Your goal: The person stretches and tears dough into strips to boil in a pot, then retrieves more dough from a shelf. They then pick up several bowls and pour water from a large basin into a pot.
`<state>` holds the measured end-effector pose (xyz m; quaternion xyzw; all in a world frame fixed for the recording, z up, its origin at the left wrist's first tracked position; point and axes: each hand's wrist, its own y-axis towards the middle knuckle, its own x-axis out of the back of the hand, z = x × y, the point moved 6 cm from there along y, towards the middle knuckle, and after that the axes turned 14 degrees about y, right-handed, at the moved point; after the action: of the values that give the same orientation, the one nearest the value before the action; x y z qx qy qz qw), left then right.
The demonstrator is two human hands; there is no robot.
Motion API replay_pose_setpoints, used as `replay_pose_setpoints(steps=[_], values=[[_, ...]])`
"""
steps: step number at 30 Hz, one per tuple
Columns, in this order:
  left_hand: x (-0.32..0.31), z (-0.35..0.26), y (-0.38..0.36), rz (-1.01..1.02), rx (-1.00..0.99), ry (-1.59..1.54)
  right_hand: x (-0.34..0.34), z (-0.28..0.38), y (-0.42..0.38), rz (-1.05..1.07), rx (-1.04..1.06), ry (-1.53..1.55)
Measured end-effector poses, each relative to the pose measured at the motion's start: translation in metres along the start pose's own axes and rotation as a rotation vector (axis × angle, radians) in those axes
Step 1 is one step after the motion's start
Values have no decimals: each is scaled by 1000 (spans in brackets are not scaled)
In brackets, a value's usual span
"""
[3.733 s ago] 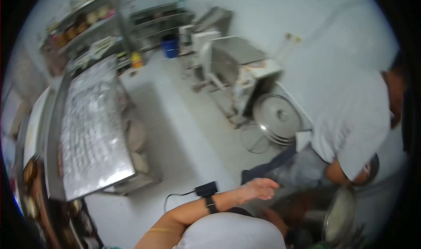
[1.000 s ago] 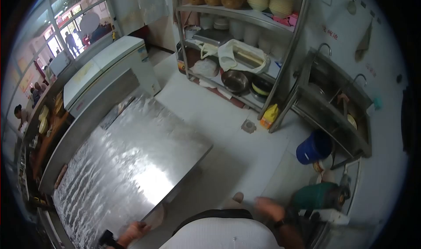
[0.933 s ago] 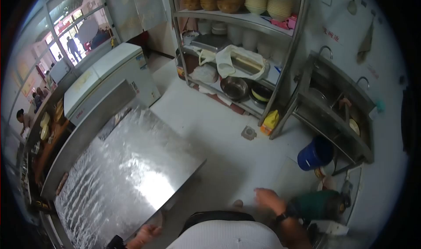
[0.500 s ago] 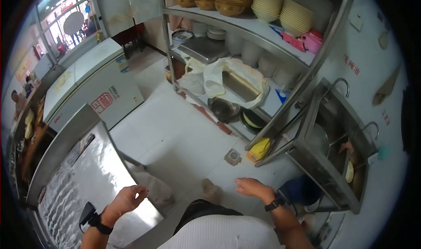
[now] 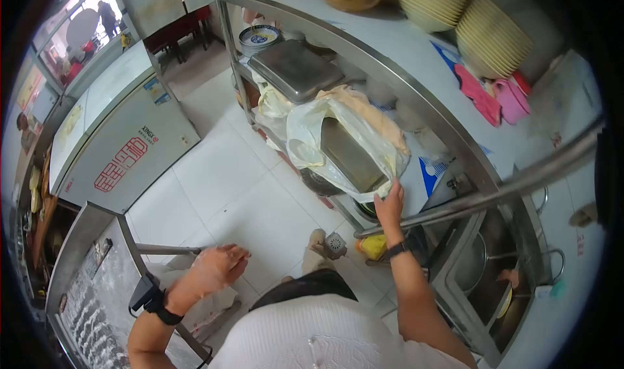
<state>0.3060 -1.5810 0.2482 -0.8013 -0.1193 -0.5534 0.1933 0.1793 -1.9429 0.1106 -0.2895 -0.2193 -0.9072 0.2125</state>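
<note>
My right hand (image 5: 390, 208) reaches to the shelf, its thumb and fingers closed on the near corner of a crumpled, whitish plastic bag (image 5: 305, 138). Inside the bag's open mouth lies a rectangular metal tray (image 5: 351, 154), partly covered by the plastic. A tan cloth-like piece (image 5: 370, 118) lies along the bag's far side. My left hand (image 5: 221, 268) hangs over the floor near the metal worktable, fingers curled in, with nothing visible in them. A dark band with a small box (image 5: 151, 297) is on my left wrist.
The metal shelf rack (image 5: 416, 86) holds stacked cream bowls (image 5: 494, 40), a lidded metal pan (image 5: 296, 70) and a pink pitcher (image 5: 511, 101). A sink (image 5: 484, 304) stands at right, a worktable (image 5: 91, 304) at left, a white chest freezer (image 5: 130, 148) behind. A yellow bag (image 5: 372, 247) sits on the floor.
My body has moved nearer the shelf. My right hand has reached forward from over the floor and taken hold of the plastic bag's corner. My left hand has moved slightly right and up.
</note>
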Motion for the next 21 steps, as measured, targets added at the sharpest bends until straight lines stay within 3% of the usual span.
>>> replay_pose_setpoints(steps=[1,4,5,7,8,9,11,15,17,19,21], values=[[1,-1,21,7,18,-8,-4,3,22,-97,3,-185],[-3,3,91,-48,1,-168,-31,-28,81,-214,-28,-310],[-10,7,114,-63,-23,-241,-37,-42,98,-204,-45,-306],[-26,14,162,-98,-39,-313,-59,-88,127,166,-246,-326],[-37,17,185,-92,-44,-299,-57,-99,138,68,-258,-118],[-49,18,207,-87,-52,-290,-55,-109,149,86,-267,-140],[-73,18,243,-40,-55,-392,-29,-99,164,-269,-12,-11],[-117,16,303,38,-87,-549,1,-57,147,-306,-75,140],[-133,14,330,88,-80,-602,10,-49,134,-386,-188,420],[-138,7,352,118,-89,-610,21,-45,127,-414,-190,388],[-146,-3,374,143,-101,-612,24,-23,129,-271,-142,293]])
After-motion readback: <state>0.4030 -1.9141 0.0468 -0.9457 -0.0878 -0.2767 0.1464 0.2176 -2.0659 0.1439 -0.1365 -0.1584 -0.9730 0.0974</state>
